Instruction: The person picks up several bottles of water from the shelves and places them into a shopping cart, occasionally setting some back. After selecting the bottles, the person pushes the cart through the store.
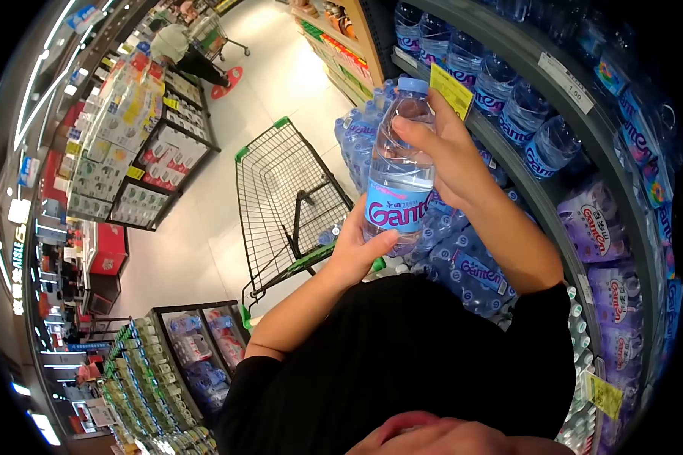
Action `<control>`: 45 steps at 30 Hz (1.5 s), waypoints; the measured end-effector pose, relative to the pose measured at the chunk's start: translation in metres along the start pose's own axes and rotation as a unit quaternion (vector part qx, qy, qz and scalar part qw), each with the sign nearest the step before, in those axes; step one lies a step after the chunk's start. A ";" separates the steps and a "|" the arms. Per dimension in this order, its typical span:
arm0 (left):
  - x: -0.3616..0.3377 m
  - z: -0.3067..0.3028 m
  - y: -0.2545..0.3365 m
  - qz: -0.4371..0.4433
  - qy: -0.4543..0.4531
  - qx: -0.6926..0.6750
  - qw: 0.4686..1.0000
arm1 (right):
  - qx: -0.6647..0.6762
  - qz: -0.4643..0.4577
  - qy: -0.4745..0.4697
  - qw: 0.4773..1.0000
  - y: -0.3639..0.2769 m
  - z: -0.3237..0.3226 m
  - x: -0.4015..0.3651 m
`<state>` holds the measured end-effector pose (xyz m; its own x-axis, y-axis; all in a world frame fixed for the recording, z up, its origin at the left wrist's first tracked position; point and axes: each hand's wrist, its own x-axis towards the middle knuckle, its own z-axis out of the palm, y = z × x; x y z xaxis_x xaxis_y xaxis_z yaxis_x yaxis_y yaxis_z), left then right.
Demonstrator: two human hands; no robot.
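Note:
A clear water bottle (404, 171) with a light-blue Ganten label and a blue cap is held upright, slightly tilted, in front of my chest. My left hand (354, 241) grips it low down, with the thumb across the bottom of the label. Around the upper part wraps my right hand (448, 155), its thumb lying over the clear plastic below the cap. The cap is on the bottle. Just behind it, a yellow price tag (452, 91) hangs from the shelf edge, partly covered by my right fingers.
A wire shopping cart (284, 197) with green corners stands ahead. Shrink-wrapped water packs (470, 269) are stacked beside me. On the right, a grey shelf (539, 64) holds bottles (497, 80) and purple packs (593, 220). A person (173, 44) is near another cart in the distance.

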<state>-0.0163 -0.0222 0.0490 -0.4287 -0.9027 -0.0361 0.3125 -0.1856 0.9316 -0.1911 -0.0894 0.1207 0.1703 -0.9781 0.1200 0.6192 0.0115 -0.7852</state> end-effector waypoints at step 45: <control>-0.068 -0.416 -0.097 -0.158 0.415 0.480 0.756 | -0.684 0.107 -0.232 0.683 0.371 -0.076 -0.042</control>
<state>0.3355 -0.1046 -0.1891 0.4517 -0.8788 -0.1540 -0.6253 -0.4350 0.6479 -0.0268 -0.0599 -0.2217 0.5660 -0.8096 -0.1555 -0.6998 -0.3721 -0.6098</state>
